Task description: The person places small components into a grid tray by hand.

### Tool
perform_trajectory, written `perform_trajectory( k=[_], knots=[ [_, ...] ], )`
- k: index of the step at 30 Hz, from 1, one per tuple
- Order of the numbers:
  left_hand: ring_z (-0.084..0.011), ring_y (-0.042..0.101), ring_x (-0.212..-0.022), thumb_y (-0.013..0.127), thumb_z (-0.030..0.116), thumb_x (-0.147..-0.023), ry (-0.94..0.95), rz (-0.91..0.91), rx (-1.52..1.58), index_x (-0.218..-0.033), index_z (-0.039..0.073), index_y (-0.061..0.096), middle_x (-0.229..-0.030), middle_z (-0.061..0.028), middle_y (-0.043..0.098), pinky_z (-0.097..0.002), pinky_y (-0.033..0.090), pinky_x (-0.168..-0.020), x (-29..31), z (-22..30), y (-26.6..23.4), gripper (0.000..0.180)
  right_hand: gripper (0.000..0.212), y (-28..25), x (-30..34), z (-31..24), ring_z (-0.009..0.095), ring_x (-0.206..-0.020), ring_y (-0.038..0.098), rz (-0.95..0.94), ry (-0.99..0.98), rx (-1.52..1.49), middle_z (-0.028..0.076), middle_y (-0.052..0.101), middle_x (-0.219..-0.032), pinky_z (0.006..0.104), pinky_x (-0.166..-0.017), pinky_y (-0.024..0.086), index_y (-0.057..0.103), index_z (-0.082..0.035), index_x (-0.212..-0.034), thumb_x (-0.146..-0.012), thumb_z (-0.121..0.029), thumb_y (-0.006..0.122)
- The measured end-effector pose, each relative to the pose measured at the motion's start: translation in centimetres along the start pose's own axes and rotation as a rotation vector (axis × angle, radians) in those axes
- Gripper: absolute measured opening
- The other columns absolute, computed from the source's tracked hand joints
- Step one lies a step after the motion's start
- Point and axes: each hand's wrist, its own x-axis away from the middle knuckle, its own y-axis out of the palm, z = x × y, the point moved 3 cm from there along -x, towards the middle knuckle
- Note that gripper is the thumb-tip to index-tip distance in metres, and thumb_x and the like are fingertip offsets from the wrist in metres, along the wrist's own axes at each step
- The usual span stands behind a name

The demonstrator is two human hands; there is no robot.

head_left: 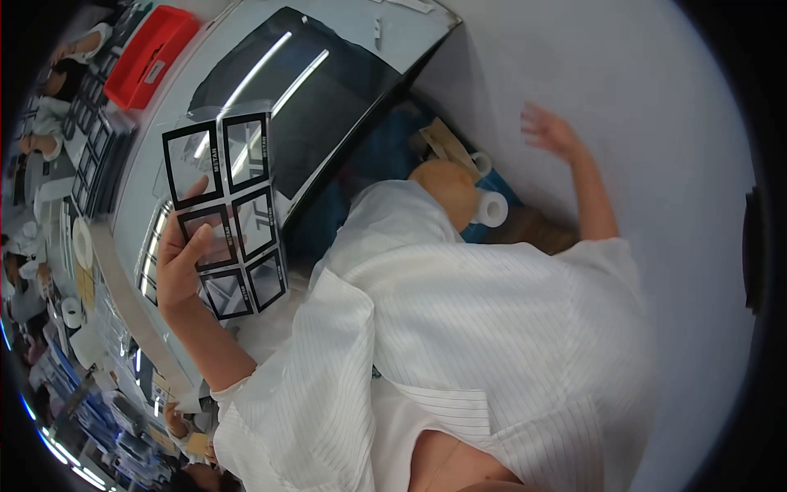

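My left hand (177, 264) grips a clear plastic sheet (236, 220) printed with several black rectangular frames. The thumb lies on its near face and the fingers pass behind, showing through. This sheet is tilted upright above the near edge of a light worktable (143, 168). A dark glossy mat (352, 51) on that table reflects two strips of light. Away to the right, my right hand (551, 134) is raised beside the pale wall, fingers apart and slightly blurred, holding nothing.
A red tray (123, 92) sits at the table's far left, near stacked black-framed sheets (97, 168). Beyond are other people at work. Below the table's right edge are a round tan object (443, 187) and a white roll (492, 210). The wall (672, 156) bounds the right side.
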Motion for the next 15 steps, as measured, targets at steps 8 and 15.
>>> perform_trajectory(
  k=[8,15],
  knots=[
    [-0.026,0.06,-0.108,0.056,0.01,-0.088,0.074,0.064,-0.123,-0.133,-0.002,0.042,-0.118,-0.021,0.058,-0.0373,0.057,-0.081,-1.2,1.5,2.4,0.048,0.061,10.3,-6.7,33.8,0.046,-0.125,0.037,0.665,-0.494,0.934,0.033,0.037,-0.136,0.0472,-0.106,0.03,0.032,0.005,-0.138,-0.083,-0.011,0.052],
    [-0.027,0.068,-0.091,0.055,0.015,-0.091,0.107,0.117,0.035,-0.139,0.006,0.037,-0.122,-0.0178,0.058,-0.0264,0.057,-0.07,-0.5,2.8,5.1,0.052,0.073,20.8,-7.4,23.0,0.033,-0.125,0.044,-0.505,-0.052,0.72,0.022,0.039,-0.141,0.0419,-0.102,0.037,0.045,0.001,-0.133,-0.081,-0.045,0.066]
  ],
)
